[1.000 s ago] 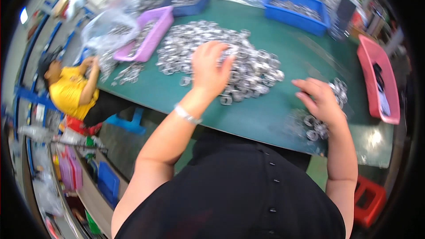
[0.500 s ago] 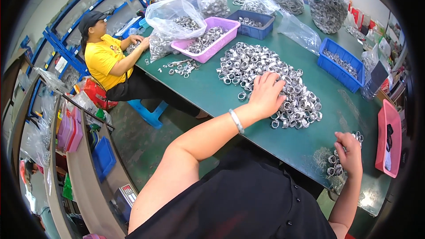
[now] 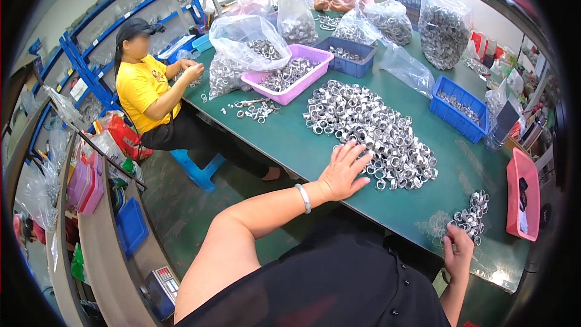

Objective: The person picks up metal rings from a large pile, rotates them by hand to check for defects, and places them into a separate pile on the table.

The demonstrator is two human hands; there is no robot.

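Green worktable [image 3: 315, 151] with a heap of metal rings [image 3: 369, 130]. Left hand [image 3: 344, 172], fingers spread and empty, rests at the heap's near edge; right hand [image 3: 458, 253] touches a small ring cluster [image 3: 472, 218], grip unclear. Raking gently with flat fingers would likely keep rings from scattering.

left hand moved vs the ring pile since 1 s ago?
Yes. The left hand has slid off the big ring pile to its near edge, toward the person.
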